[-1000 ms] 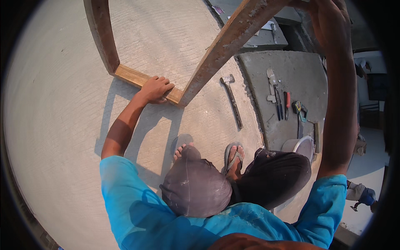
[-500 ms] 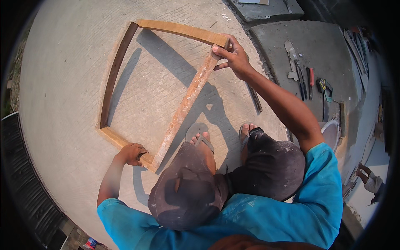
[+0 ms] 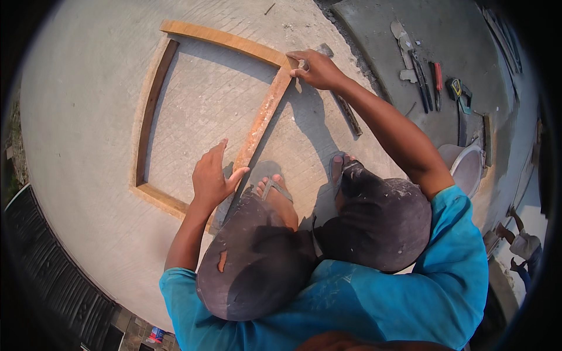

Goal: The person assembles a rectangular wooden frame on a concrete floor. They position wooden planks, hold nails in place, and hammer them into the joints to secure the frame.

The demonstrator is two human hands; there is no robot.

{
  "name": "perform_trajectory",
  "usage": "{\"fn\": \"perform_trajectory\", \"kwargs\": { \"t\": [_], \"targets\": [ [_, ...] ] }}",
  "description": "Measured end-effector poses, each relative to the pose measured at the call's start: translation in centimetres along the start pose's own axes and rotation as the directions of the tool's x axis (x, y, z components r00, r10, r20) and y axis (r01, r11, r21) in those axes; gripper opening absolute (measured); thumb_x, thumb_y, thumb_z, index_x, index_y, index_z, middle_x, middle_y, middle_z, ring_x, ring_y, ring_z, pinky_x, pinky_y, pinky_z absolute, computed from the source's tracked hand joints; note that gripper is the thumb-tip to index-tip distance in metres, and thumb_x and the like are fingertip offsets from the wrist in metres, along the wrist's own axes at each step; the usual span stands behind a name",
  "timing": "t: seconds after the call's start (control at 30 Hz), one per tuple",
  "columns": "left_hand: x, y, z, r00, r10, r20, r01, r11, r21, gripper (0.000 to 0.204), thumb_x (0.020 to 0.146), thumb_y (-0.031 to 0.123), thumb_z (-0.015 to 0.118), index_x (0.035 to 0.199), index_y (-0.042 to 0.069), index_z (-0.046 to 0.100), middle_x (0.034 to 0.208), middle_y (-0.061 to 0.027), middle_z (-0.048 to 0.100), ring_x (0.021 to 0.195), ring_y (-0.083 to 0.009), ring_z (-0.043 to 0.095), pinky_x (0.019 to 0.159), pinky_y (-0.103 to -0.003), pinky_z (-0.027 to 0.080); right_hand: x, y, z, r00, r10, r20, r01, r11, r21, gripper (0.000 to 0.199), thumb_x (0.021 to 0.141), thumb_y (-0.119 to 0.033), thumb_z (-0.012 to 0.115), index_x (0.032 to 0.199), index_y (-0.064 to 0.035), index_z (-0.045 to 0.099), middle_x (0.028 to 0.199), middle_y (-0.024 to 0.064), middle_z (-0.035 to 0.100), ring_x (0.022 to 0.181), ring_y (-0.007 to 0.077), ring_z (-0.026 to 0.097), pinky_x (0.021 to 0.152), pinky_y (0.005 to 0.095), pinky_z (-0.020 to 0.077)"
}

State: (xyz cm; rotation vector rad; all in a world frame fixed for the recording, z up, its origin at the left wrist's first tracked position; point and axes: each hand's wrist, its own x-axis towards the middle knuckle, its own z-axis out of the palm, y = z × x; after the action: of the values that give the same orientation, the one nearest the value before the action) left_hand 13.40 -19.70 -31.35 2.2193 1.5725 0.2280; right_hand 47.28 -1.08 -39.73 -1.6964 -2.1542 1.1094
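A four-sided wooden frame [image 3: 225, 40] lies low over the concrete, its far bar slightly curved and its right bar flecked with white. My right hand [image 3: 319, 70] grips the far right corner between thumb and fingers. Over the near part of the right bar, my left hand [image 3: 212, 178] is open, fingers spread and pointing away. Its thumb lies at the bar's edge; whether it presses on the wood I cannot tell. My left wrist and knee hide part of the near corner. Beside my right forearm lies a dark rod [image 3: 349, 117], with a grey metal block [image 3: 324, 50] near my right hand.
On the grey slab to the right lie black-handled tools [image 3: 420, 82], a red-handled tool [image 3: 438, 85], a tape measure [image 3: 453, 88] and a saw [image 3: 466, 104]. A pale bucket [image 3: 470, 168] stands nearby. Another person [image 3: 525, 245] shows at the right edge. My sandalled feet [image 3: 274, 190] are close to the frame.
The frame has come down flatter, and its shadow has drawn in close. My left hand has let go of the near bar and moved right and away. My right hand shifted slightly left with the corner.
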Motion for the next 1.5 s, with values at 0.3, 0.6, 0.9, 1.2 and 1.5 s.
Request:
{"fn": "perform_trajectory", "kwargs": {
  "t": [0.3, 0.6, 0.9, 1.2, 1.5],
  "targets": [
    [2.2, 0.7, 9.8, 0.977, -0.192, 0.092, 0.195, 0.981, -0.022, 0.079, 0.083, 0.025, 0.081, 0.152, 0.008, 0.046, 0.101, -0.0182, 0.071, 0.09, -0.0354, 0.07, 0.075, -0.045, 0.057, 1.8, 4.5, 0.2, 0.986, -0.165, 0.022, 0.157, 0.969, 0.193, 0.056, 0.089, -0.025, 0.077, 0.141, -0.0139, 0.059, 0.135, 0.0187, 0.066, 0.117, 0.033, 0.069, 0.099, 0.0438, 0.0537],
    [2.4, 1.5, 9.2, 0.946, -0.29, 0.145, 0.289, 0.957, 0.027, 0.081, 0.084, 0.031, 0.082, 0.153, 0.009, 0.046, 0.098, -0.0205, 0.073, 0.087, -0.0357, 0.071, 0.075, -0.044, 0.056, 1.9, 3.8, 0.5, 0.981, -0.194, -0.028, 0.196, 0.971, 0.14, 0.057, 0.086, -0.033, 0.079, 0.137, -0.0124, 0.062, 0.125, 0.0175, 0.071, 0.112, 0.0336, 0.07, 0.095, 0.0433, 0.0551],
    [2.9, 4.8, 7.4, 0.944, -0.318, 0.082, 0.25, 0.857, 0.45, 0.089, 0.088, 0.057, 0.071, 0.153, 0.003, 0.044, 0.118, -0.0141, 0.072, 0.103, -0.0302, 0.067, 0.087, -0.045, 0.049, 3.0, 5.2, 1.8, 0.951, -0.307, -0.039, 0.308, 0.933, 0.188, 0.063, 0.085, -0.033, 0.081, 0.141, -0.0136, 0.058, 0.127, 0.0156, 0.07, 0.112, 0.0357, 0.069, 0.095, 0.045, 0.0541],
    [10.6, 19.2, -4.6, 0.92, -0.317, 0.23, 0.234, 0.916, 0.326, 0.037, 0.094, 0.033, 0.072, 0.122, 0.009, 0.071, 0.099, -0.0128, 0.076, 0.087, -0.0313, 0.073, 0.073, -0.043, 0.058, 1.5, 4.8, 0.5, 0.966, -0.259, -0.01, 0.259, 0.964, 0.063, 0.062, 0.088, -0.031, 0.079, 0.144, -0.017, 0.057, 0.123, 0.0148, 0.071, 0.115, 0.0348, 0.067, 0.095, 0.0463, 0.0534],
    [22.3, 10.1, -1.5, 0.983, -0.155, 0.095, 0.118, 0.943, 0.312, 0.033, 0.1, 0.026, 0.064, 0.131, 0.014, 0.067, 0.122, -0.0107, 0.072, 0.109, -0.0321, 0.069, 0.095, -0.044, 0.055, 2.3, 4.9, 1.1, 0.946, -0.32, -0.051, 0.322, 0.945, 0.054, 0.055, 0.087, -0.032, 0.078, 0.138, -0.018, 0.062, 0.114, 0.0127, 0.074, 0.11, 0.0337, 0.069, 0.092, 0.0453, 0.055]
  ]
}}
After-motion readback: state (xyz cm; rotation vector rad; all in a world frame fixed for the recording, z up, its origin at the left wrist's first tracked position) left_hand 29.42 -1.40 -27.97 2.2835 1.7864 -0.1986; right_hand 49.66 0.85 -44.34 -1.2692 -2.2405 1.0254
